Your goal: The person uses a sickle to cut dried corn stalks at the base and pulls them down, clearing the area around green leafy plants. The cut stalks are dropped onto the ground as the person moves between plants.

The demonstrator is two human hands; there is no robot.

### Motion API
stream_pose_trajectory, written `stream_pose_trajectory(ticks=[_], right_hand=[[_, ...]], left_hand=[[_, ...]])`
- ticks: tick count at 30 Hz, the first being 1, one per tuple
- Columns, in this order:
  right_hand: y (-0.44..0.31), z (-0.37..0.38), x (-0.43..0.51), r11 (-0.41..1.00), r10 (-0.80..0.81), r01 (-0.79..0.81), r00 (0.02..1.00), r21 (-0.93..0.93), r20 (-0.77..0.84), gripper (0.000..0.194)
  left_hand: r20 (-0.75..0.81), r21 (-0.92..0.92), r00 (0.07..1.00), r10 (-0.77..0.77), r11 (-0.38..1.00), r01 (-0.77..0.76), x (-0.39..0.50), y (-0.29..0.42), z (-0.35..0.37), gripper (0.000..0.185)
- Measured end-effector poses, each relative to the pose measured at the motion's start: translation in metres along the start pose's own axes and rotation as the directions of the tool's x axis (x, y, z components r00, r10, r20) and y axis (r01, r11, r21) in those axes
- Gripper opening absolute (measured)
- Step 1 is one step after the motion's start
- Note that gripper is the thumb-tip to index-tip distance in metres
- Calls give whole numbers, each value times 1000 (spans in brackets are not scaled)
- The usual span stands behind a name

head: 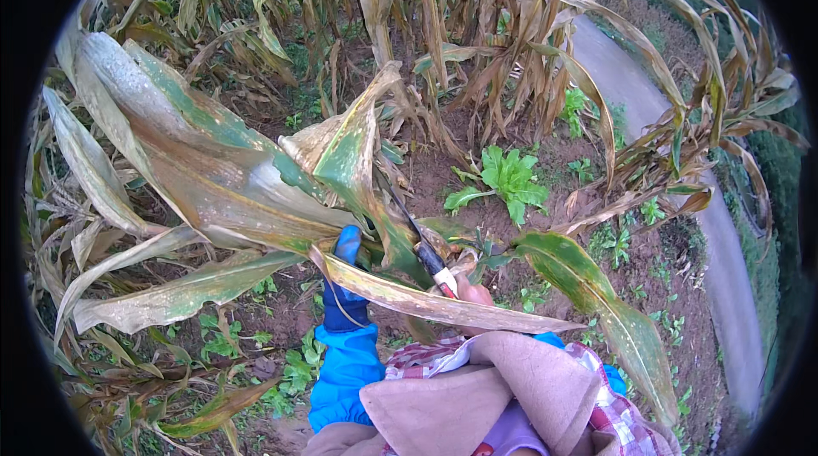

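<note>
My left hand (346, 274), in a blue glove with the thumb up, grips a bundle of cut or bent corn stalks whose broad, half-dried leaves (217, 184) fan out to the left. The stalks inside that grip are mostly covered by leaves. A sickle or knife (432, 262) with a dark, narrow blade and a black, white and red handle is held in my bare right hand (474, 295). Its blade points up and to the left, partly behind a folded green-brown leaf (348, 149). One long dry leaf (441, 308) crosses in front of both wrists.
Standing dry corn plants (473, 40) rise ahead, with more leaning in at the right (696, 111). A leafy green plant (505, 182) grows from the reddish soil (441, 181). Beyond the right field edge runs a grey path (722, 251). Corn leaves (217, 408) lie at lower left.
</note>
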State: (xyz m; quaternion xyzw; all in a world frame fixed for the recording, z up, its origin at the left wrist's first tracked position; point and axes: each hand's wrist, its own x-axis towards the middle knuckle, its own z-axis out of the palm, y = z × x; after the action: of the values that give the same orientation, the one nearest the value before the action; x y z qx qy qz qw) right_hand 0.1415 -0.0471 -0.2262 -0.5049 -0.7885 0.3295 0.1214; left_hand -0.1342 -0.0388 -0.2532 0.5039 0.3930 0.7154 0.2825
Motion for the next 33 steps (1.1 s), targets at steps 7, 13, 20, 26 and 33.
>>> stream_pose_trajectory(ticks=[7, 13, 20, 26, 33], right_hand=[[-31, -16, 21, 949, -305, 281, 934, -144, -185, 32], [-57, 6, 19, 945, -268, 244, 959, -216, -90, 35], [-52, -36, 35, 967, -182, 217, 956, -135, 232, 34], [-62, -41, 36, 977, -182, 201, 958, -68, 222, 32], [-20, 21, 44, 856, -382, 360, 924, 371, -14, 34]], left_hand=[[-170, -684, 785, -596, 645, 342, -59, 8, 11, 53], [-147, -649, 733, -664, 624, 435, -122, -31, -65, 53], [99, -648, 809, -580, 579, 495, -61, -22, -41, 47], [167, -744, 832, -529, 487, 458, -44, -28, -46, 41], [-646, -94, 747, -157, 988, 126, -8, 5, 21, 37]])
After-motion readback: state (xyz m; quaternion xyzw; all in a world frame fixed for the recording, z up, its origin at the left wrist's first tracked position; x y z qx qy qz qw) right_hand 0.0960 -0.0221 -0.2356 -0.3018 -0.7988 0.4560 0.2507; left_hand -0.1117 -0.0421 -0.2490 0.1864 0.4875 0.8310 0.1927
